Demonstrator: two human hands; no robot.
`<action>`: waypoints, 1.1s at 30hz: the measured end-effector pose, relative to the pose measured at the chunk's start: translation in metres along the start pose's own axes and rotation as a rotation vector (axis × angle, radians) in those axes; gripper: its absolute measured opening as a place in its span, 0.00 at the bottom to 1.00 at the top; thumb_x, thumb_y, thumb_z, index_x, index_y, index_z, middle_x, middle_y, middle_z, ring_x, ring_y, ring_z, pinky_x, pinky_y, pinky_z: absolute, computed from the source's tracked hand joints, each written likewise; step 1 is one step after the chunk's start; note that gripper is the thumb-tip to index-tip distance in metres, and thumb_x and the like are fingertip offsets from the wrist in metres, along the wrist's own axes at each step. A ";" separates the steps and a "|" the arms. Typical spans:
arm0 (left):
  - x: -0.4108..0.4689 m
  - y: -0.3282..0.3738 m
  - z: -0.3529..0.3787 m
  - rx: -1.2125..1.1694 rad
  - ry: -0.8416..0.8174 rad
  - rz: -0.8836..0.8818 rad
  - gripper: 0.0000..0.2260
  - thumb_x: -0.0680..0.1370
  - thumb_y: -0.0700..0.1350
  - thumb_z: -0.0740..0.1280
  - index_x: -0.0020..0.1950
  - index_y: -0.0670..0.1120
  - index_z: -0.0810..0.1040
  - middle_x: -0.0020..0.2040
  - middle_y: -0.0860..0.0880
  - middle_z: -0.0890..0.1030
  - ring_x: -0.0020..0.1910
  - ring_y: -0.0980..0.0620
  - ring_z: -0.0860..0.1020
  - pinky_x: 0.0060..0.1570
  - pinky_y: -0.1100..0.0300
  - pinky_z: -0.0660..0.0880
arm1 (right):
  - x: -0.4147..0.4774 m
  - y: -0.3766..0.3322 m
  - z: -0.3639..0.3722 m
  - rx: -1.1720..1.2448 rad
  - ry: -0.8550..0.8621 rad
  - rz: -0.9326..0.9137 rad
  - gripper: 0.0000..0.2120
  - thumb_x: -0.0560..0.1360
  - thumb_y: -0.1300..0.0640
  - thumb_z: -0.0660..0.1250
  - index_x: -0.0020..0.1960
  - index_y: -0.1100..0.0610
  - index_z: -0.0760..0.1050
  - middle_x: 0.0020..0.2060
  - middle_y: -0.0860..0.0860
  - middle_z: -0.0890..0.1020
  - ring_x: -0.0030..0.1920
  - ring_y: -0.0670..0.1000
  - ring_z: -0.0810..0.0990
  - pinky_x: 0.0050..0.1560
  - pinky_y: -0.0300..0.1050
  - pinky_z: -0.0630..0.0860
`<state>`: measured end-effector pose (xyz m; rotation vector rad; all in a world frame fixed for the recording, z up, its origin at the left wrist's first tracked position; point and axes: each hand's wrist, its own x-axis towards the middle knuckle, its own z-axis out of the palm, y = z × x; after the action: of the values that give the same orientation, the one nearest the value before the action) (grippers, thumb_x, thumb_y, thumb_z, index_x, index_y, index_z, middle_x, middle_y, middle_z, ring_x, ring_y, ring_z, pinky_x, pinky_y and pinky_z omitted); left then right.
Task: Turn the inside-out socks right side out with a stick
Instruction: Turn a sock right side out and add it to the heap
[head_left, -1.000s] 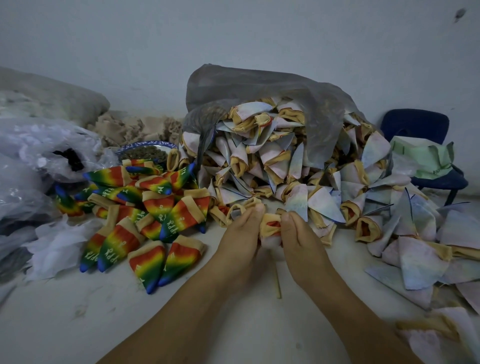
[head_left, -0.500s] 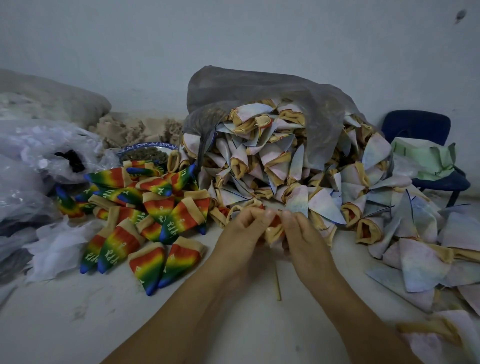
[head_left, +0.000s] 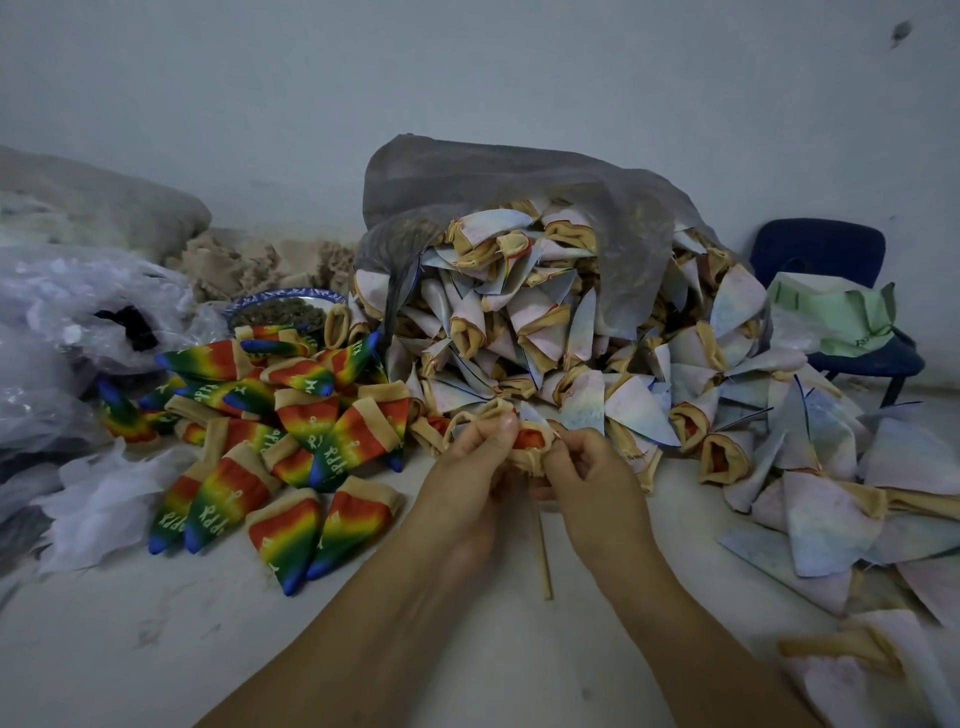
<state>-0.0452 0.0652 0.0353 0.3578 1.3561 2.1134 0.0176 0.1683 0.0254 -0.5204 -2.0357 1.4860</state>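
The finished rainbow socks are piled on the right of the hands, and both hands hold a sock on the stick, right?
Not quite. The head view shows the rainbow socks piled left of the left hand. It and the right hand do hold a sock on the stick.

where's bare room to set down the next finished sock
Bare surface lies below the rainbow socks, left of the left forearm; a narrow strip around the stick below the held sock. Crowded: the pale sock heap ahead and right.
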 end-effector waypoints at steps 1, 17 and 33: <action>0.001 0.002 -0.001 -0.016 -0.022 -0.026 0.09 0.77 0.50 0.66 0.46 0.47 0.83 0.45 0.43 0.82 0.47 0.48 0.80 0.51 0.54 0.75 | 0.000 0.000 0.000 0.021 -0.003 0.004 0.05 0.79 0.57 0.60 0.49 0.51 0.75 0.40 0.47 0.82 0.32 0.43 0.83 0.33 0.34 0.77; 0.000 0.002 -0.003 0.209 0.043 0.141 0.13 0.73 0.54 0.70 0.56 0.53 0.79 0.51 0.49 0.82 0.45 0.55 0.81 0.51 0.57 0.79 | 0.003 0.000 -0.010 0.247 -0.113 0.065 0.07 0.79 0.55 0.61 0.51 0.51 0.78 0.42 0.46 0.84 0.44 0.44 0.83 0.40 0.32 0.76; -0.003 0.001 -0.005 0.904 0.048 0.493 0.21 0.78 0.56 0.66 0.71 0.57 0.72 0.59 0.66 0.71 0.61 0.66 0.70 0.61 0.68 0.69 | 0.003 0.000 -0.014 -0.159 -0.035 -0.209 0.07 0.79 0.53 0.61 0.46 0.41 0.71 0.44 0.42 0.78 0.43 0.38 0.77 0.38 0.27 0.72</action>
<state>-0.0455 0.0595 0.0343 1.0917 2.3942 1.7089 0.0242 0.1798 0.0291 -0.3324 -2.1733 1.2260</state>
